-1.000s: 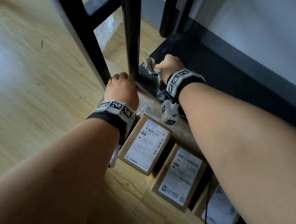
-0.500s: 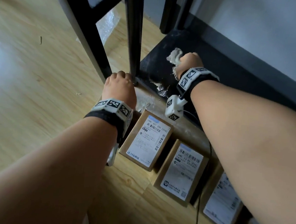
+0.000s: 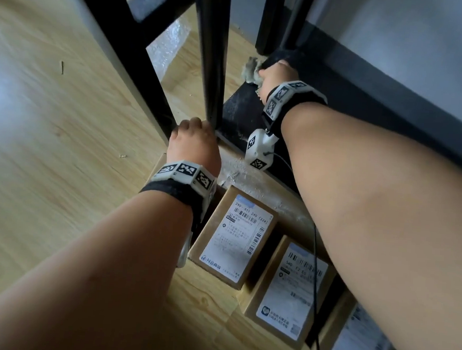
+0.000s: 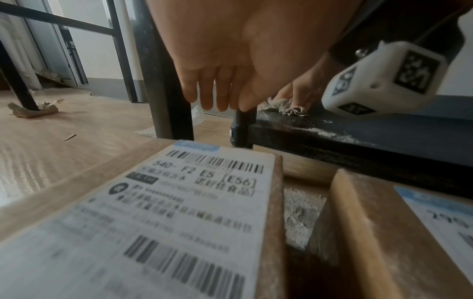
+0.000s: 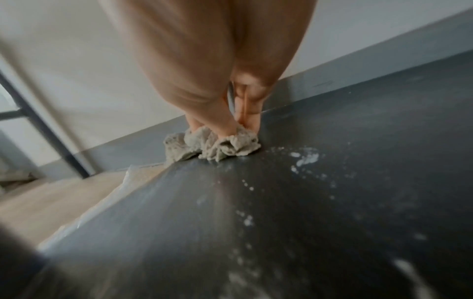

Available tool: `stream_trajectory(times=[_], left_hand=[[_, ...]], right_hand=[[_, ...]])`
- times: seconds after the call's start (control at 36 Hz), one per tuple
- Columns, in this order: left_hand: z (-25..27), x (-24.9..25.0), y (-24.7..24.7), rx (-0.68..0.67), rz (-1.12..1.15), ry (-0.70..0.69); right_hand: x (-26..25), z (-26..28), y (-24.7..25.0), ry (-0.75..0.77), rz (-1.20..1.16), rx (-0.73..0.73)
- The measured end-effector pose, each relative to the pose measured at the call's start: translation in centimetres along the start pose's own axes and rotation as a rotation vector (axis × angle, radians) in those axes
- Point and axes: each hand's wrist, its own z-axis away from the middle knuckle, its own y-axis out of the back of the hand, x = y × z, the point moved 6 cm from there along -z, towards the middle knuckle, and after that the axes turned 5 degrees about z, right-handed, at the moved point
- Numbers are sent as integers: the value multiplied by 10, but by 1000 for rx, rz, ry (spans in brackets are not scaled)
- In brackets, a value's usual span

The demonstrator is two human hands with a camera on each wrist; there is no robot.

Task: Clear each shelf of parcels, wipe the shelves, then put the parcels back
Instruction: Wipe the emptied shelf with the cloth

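Bracing at the corner, the left hand (image 3: 195,145) rested straight-fingered against the black metal upright post (image 3: 212,50) of the rack. Three brown cardboard parcels (image 3: 236,236) with white labels lay on the pale wooden floor (image 3: 48,148) just beside the rack. Farther right, the right hand (image 3: 276,78) gripped a crumpled grey cloth (image 5: 212,144) pressed onto the dusty black bottom shelf (image 5: 281,202).

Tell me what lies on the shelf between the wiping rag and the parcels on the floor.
Between the rag and the parcels, the black shelf carries only white dust patches, clearest in the right wrist view.
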Motion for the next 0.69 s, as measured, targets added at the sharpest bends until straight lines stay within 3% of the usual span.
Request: stream_trajectory(times=[0.19, 0.53, 0.69], left_hand=[[4, 1, 9, -6, -3, 25], [24, 4, 11, -45, -9, 26], [33, 7, 14, -36, -21, 23]], right_hand=[[-6, 18, -14, 186, 119, -108], [-9, 68, -33, 157, 14, -194], [9, 93, -39, 262, 38, -148]])
